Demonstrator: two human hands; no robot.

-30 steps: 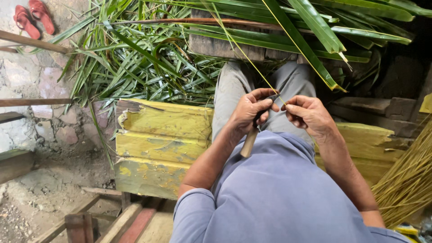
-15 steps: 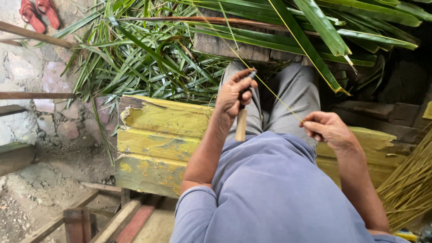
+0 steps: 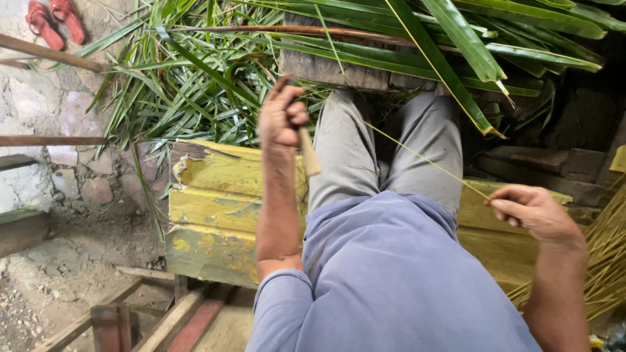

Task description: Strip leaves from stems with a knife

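Observation:
My left hand (image 3: pixel 282 116) is raised over my left knee and shut on a knife with a pale wooden handle (image 3: pixel 308 151) that points down toward me; the blade is hidden in the fist. My right hand (image 3: pixel 536 215) is out to the right, near my hip, pinching the end of a thin yellow leaf rib (image 3: pixel 427 163). The rib runs taut from that hand up and left across my grey trousers toward the left hand. A long green palm leaflet (image 3: pixel 456 62) hangs above my knees.
I sit on a worn yellow wooden bench (image 3: pixel 215 208). A heap of green palm leaves (image 3: pixel 195 85) lies ahead on the ground. A bundle of stripped yellow ribs (image 3: pixel 610 254) stands at the right. Red sandals (image 3: pixel 53 21) lie top left. Wooden frame pieces (image 3: pixel 130 319) are below left.
My hands were together at my lap working the rib. They have drawn apart: the left hand rose up and left with the knife, the right pulled the rib down and right.

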